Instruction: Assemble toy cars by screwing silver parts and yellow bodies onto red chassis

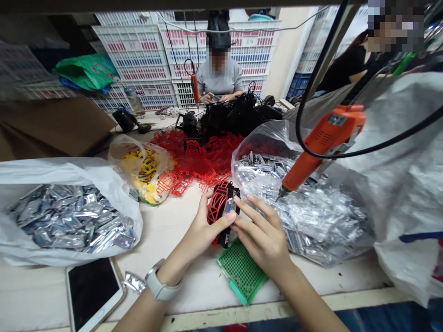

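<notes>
My left hand (202,226) is closed around a black plastic toy body with a red lattice frame (216,207), its thumb lying across the top. On the side facing right sits a shiny silver piece (230,205) with a blue mark. The fingertips of my right hand (261,233) press on this silver piece and the toy's right edge; its thumb is hidden. Below both hands a green perforated block (240,265) lies on the table. An orange electric screwdriver (316,147) hangs to the right of the hands, its tip pointing down and left.
Bags of silver pieces stand left (76,221) and right (311,221). A small bag of yellow parts (145,168) and a heap of red lattice frames (197,157) lie behind. A tablet (93,288) rests front left. Across the table sits a person (219,74).
</notes>
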Tool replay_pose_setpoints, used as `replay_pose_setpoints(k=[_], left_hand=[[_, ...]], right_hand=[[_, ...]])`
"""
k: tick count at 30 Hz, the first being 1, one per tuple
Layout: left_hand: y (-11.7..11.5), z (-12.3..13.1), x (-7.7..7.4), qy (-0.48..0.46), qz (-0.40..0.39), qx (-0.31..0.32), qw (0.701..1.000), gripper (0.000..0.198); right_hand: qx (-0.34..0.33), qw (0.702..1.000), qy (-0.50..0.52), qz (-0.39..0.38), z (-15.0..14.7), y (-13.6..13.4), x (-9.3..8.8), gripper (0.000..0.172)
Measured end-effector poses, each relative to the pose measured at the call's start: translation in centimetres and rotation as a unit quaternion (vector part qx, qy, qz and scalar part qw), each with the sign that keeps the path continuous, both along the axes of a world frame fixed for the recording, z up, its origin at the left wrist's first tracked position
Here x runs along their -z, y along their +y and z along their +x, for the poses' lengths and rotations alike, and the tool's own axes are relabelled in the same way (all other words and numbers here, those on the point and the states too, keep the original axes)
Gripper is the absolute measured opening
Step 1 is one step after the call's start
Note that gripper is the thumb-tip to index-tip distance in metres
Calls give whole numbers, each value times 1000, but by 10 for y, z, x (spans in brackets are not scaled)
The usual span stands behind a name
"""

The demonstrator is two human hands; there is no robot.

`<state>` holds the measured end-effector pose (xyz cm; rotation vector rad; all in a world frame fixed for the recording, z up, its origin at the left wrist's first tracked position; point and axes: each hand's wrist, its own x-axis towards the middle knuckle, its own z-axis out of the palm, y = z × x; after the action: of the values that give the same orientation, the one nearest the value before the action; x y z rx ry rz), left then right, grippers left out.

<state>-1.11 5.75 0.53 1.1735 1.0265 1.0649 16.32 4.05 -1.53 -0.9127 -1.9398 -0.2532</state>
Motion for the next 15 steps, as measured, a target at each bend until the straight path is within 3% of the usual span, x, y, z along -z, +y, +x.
replay_pose_setpoints(k=[10,15], left_hand=[[2,6,8,-74,-73,2,995,45],[1,5,5,-51,-79,-2,996,50]], right_hand=[[-14,999,42,-1,-2,3,1,21],[-11,999,45,17,-3,3,0,24]])
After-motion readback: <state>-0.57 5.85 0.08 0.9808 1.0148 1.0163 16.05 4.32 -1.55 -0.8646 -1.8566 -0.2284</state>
